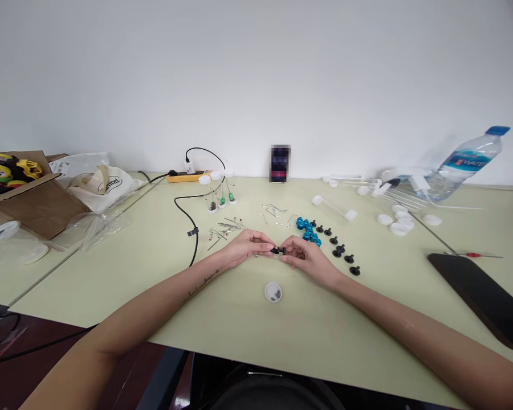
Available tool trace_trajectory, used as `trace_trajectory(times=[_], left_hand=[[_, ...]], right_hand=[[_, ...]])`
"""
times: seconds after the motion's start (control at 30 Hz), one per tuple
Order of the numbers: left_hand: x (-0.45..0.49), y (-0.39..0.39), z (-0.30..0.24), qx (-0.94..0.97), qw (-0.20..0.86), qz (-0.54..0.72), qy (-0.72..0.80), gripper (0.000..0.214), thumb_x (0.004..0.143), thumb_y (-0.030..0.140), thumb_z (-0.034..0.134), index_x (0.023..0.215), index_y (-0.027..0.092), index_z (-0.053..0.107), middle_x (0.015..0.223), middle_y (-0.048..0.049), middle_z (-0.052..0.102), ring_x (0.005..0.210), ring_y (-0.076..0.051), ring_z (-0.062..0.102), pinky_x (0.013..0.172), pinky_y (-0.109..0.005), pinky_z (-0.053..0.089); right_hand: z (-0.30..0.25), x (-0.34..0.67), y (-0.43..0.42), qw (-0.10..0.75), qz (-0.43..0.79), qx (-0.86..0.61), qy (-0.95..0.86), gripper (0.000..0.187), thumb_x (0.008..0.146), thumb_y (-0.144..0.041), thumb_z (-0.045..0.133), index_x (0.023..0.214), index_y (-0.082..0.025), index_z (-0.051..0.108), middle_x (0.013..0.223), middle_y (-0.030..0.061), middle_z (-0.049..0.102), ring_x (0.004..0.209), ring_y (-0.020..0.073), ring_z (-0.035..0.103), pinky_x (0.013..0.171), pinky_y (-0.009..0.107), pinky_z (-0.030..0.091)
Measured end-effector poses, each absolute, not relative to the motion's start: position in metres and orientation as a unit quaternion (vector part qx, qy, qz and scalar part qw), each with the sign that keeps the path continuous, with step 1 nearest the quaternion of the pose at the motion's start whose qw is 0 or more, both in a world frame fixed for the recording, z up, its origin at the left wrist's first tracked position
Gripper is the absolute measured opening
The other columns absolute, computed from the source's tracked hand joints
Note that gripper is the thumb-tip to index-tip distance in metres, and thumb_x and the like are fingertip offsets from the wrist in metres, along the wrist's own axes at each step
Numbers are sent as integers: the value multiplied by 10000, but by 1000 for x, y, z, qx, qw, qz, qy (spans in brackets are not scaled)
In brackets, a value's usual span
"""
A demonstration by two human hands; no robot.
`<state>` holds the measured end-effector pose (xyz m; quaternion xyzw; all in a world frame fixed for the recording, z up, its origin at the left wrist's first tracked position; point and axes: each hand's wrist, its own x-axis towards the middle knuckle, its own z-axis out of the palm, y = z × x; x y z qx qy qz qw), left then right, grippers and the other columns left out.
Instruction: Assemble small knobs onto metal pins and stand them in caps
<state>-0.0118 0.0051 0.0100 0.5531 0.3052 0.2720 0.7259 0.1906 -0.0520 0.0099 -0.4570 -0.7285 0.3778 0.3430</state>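
Observation:
Over the middle of the table, my left hand (253, 246) and my right hand (304, 256) meet at a small black part (277, 250). The fingertips of both hands pinch it from opposite sides. It resembles the black disc-based pieces (349, 259) lined up right of my right hand, though its exact kind is too small to make out. Just beyond my right hand lies a cluster of shiny blue balls (308, 232). A shallow white cap (273, 292) with little dark bits inside sits on the near side of my hands. Thin metal rods (216, 238) lie beyond my left hand.
Bent metal pins (274, 209) and a phone (280, 164) are farther back. A black cable (192, 216) runs left of the rods. Clear tubes (334, 208), white caps (385, 220), a water bottle (464, 162) and a black slab (479, 296) occupy the right; a cardboard box (38, 205) stands left.

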Motion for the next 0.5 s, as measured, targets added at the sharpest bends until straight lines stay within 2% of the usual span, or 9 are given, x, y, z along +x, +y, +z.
trace_trajectory(times=[0.5], left_hand=[[-12,6,8,558,723,265,311,334,613,284,738,874,97,643,743,-67,648,755,-162,635,734,-258,451]], right_hand=[[11,190,-53,337,385,-468,-720,190,775,-373,552,864,-208,525,702,-17,546,581,105,468,512,230,365]])
